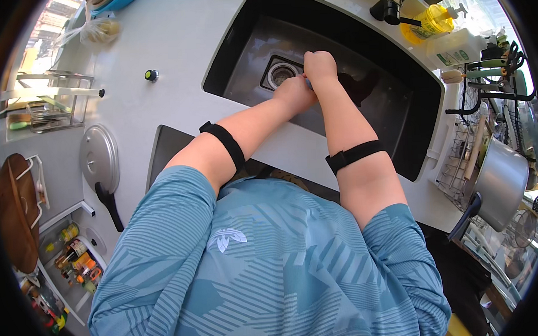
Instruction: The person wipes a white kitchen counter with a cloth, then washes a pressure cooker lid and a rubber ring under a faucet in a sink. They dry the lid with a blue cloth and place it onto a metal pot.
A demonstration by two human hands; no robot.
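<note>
My left hand (295, 94) and my right hand (321, 66) are closed together over the dark sink (255, 56), right against left. A sliver of a blue thing (309, 83) shows between them. My fingers hide most of it, so its kind is unclear. Just left of my hands lies the round drain strainer (282, 73) in its square recess. A dark reddish patch (360, 86) spreads over the sink floor to the right; whether it is a thing or a shadow I cannot tell.
A black faucet (390, 12) stands behind the sink, near a yellow pump bottle (429, 23) and a whitish bottle (455, 49). A metal pot (499, 185) and wire racks line the right side. On the left counter lies a pressure-cooker lid (100, 159); an open drawer (72, 253) holds bottles.
</note>
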